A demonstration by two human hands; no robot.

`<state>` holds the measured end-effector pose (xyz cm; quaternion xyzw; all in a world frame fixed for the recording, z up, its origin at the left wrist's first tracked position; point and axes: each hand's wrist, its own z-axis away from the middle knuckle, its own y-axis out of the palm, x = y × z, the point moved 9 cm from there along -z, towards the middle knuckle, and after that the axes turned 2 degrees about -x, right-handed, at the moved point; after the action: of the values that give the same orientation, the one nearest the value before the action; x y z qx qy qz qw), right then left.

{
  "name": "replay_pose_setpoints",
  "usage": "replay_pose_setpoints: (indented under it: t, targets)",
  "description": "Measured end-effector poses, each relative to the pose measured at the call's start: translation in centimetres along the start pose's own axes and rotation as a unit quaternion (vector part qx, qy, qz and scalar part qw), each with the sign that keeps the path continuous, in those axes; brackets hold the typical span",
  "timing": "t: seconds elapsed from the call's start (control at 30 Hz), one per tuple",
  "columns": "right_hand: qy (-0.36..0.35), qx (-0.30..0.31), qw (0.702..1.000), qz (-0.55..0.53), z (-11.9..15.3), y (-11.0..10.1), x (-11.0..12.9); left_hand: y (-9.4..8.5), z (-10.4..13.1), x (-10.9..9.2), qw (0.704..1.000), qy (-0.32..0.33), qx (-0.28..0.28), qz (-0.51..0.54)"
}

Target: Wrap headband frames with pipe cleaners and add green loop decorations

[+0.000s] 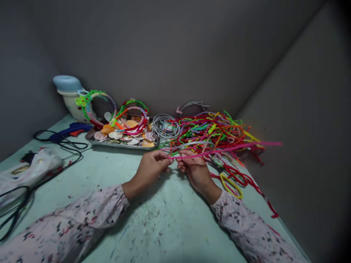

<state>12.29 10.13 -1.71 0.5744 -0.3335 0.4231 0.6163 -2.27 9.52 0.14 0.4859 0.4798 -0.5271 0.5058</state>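
A long pink pipe cleaner (233,148) stretches rightward past my hands, above the tabletop. My left hand (150,168) pinches its left end between thumb and fingers. Close by, my right hand (196,171) has its fingers closed on the same pipe cleaner, a short gap from the left. A pale curved band (199,143) runs just behind the fingers, its left end near my left fingertips; whether a hand grips it I cannot tell. Behind and to the right lies a tangled pile of coloured pipe cleaners (219,128).
A metal tray (123,147) of seashells stands at the back, with pipe-cleaner-wrapped hoops (131,109) on it. Beside it are a grey wire coil (166,126) and yellow-handled scissors (231,186). Leftward lie a blue glue gun (70,129), a black cable (75,160), a plastic bag (46,162) and a blue-topped container (74,102).
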Motion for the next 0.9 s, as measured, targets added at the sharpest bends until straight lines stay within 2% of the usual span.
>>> replay_pose_setpoints:
  t: [0.2,0.47,0.6,0.9]
  targets:
    - [-0.003,-0.015,1.0,0.007,-0.1,-0.1,0.0,0.1,0.2,0.2,0.999,-0.026,0.007,0.04]
    - [-0.035,0.015,0.999,0.022,-0.1,0.1,0.4,0.5,0.2,1.0,0.991,-0.061,0.024,0.114]
    - [-0.036,0.008,0.999,0.03,-0.1,-0.1,0.2,0.9,0.3,1.4,0.985,-0.081,0.037,0.149]
    - [-0.022,-0.013,0.999,0.028,-0.4,-0.5,0.1,1.1,0.2,1.3,0.993,-0.061,0.039,0.097]
